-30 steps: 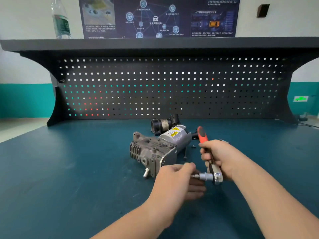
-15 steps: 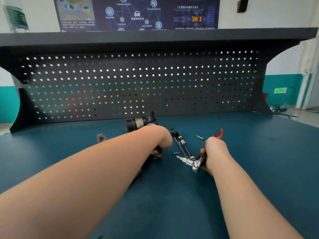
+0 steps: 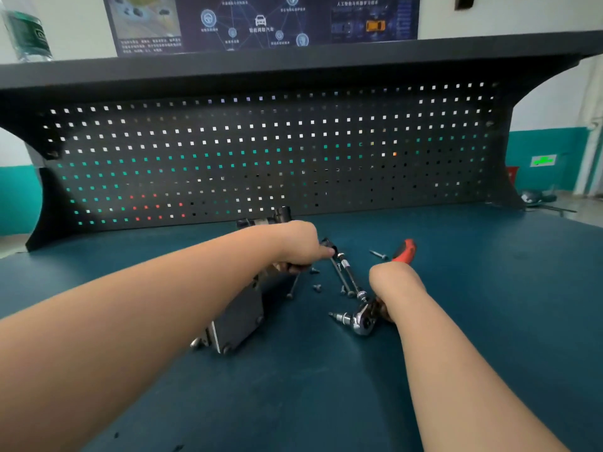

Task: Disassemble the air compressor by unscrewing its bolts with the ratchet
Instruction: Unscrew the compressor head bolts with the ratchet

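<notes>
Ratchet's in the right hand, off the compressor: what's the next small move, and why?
Probably swing the ratchet back toward the compressor. Its socket tip points at the housing but sits apart, while the left hand steadies the far end beside loose bolts on the bench.

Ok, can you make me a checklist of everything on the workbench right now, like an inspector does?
Surface: dark teal workbench top, black pegboard behind.
Job's things: air compressor lying on the bench, mostly hidden by the left arm; ratchet with red handle.
Clutter: loose bolts and long bolts between the hands; one screw near the handle.
Hands: left hand grips the compressor's far end; right hand holds the ratchet.
Cables: nothing seen.
Surroundings: water bottle on the shelf, poster on the wall.
</notes>
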